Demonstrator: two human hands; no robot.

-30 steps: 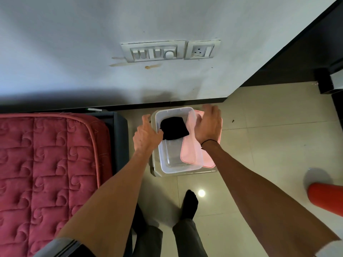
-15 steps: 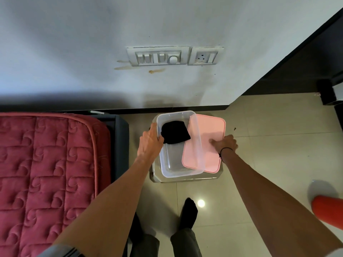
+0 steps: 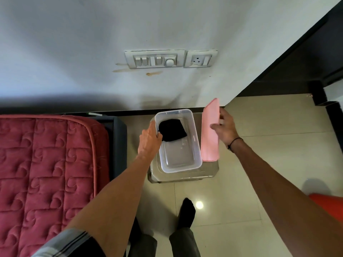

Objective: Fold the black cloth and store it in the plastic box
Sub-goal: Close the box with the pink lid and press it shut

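clear plastic box [image 3: 179, 160] sits open on a low metal stool [image 3: 182, 176], just in front of the wall's dark skirting. black cloth [image 3: 172, 132] is folded into a compact bundle and lies inside the box, at its far end toward the wall; near half of the box floor is bare. left hand [image 3: 149, 140] grips the box's left rim, thumb hooked over the edge just beside the cloth, fingers closed down the outer wall. right hand [image 3: 224, 127] holds the pink lid [image 3: 209, 134] up on edge, tilted nearly vertical just right of the box, lid's lower end down by the stool top; thumb lies across the lid's face, the fingers wrap behind it, so a narrow pinch on the lid. lid is not on the box. a thin dark band is around the right wrist. red quilted mattress [image 3: 46, 173] to the left, switch panel [image 3: 155, 59] and socket [image 3: 200, 59] on the wall above, person's socked foot [image 3: 186, 212] on the tiled floor [image 3: 259, 127] below the stool, orange object [image 3: 328, 204] at the right edge.
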